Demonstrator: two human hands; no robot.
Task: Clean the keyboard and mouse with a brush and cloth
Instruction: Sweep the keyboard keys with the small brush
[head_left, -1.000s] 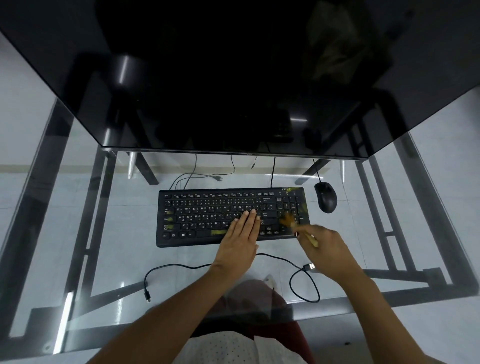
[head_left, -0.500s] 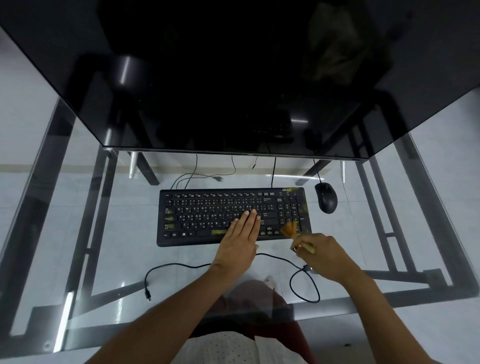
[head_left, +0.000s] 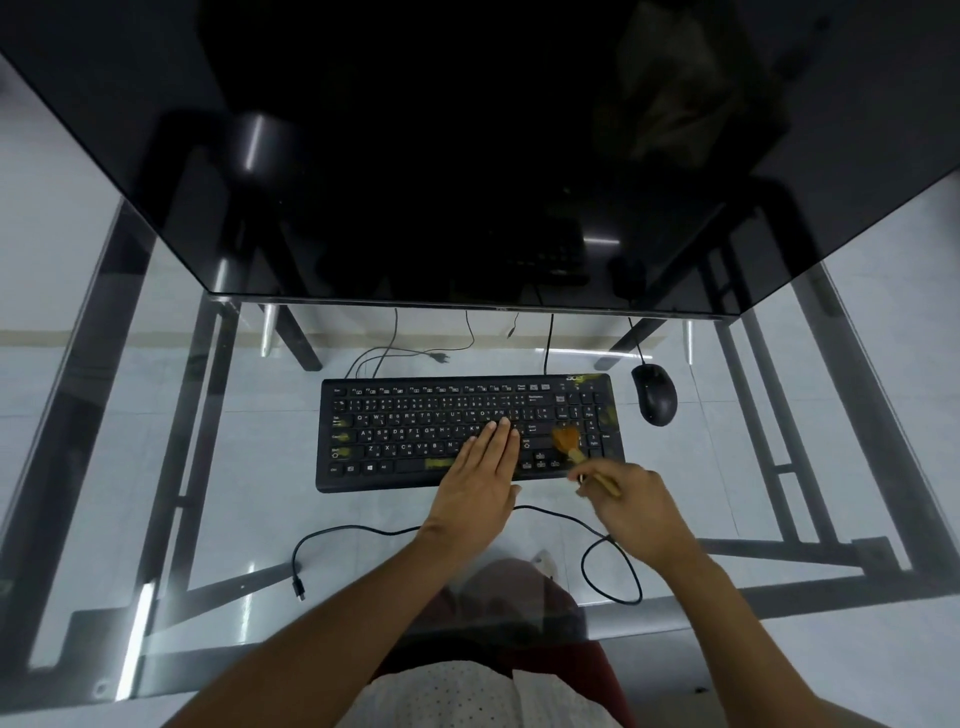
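Person seated at a glass desk (head_left: 156, 545), lap and a dotted white shirt (head_left: 467, 696) nearest the camera. A loose black cable (head_left: 363, 530) lies on the glass in front of the body, looping on the right, small plug end on the left. Left hand (head_left: 480, 480) lies flat, fingers straight and together, palm on the near edge of the keyboard (head_left: 405, 436), fingertips up on the middle key rows. Right hand (head_left: 636, 512), just right of it, fingers curled round a brush (head_left: 582, 460), gripping the pale wooden handle. Bristles orange-brown, touching the keys between the main block and the number pad, brush angled up-left from the hand. Keyboard black, wired, flat on the glass, yellowish smudges on several keys and the top right corner. Mouse (head_left: 654, 395) black, wired, just beside the keyboard's far right corner, not touching. Behind, a big dark monitor (head_left: 467, 156), switched off. Cords on the floor visible through the glass.
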